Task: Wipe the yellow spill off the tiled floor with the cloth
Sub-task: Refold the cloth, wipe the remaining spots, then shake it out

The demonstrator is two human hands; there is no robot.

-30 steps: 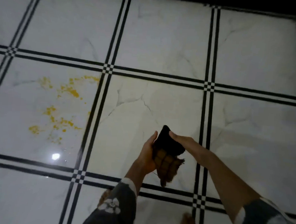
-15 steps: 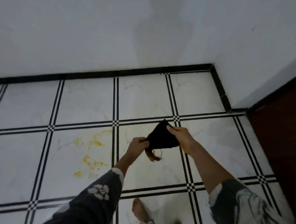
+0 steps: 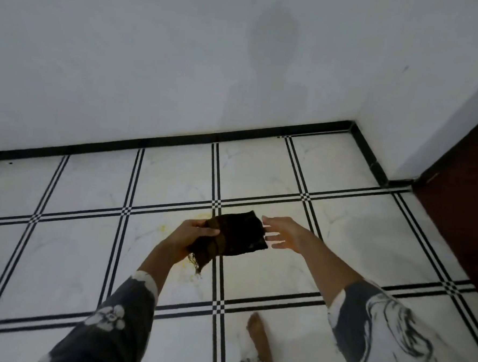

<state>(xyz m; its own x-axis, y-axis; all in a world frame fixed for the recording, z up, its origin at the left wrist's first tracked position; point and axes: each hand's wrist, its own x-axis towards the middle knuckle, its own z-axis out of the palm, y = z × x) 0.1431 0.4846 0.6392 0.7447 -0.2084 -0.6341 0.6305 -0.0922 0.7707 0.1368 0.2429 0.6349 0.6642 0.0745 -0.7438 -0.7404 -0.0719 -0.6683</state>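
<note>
The left hand (image 3: 198, 234) grips the dark cloth (image 3: 240, 232) in curled fingers (image 3: 211, 231); the right hand (image 3: 283, 234), fingers spread, hovers just beside the cloth. The yellow spill (image 3: 162, 228) lies on the tiled floor (image 3: 340, 243) beneath it. Bunching a firm pad, then wiping inward, should avoid smearing.

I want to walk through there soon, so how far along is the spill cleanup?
Nothing looks wiped yet. The left hand grips the dark cloth in the air above the tiled floor, the right hand open beside it. Left: the yellow spill shows beside and below the cloth, so all the wiping remains.
</note>
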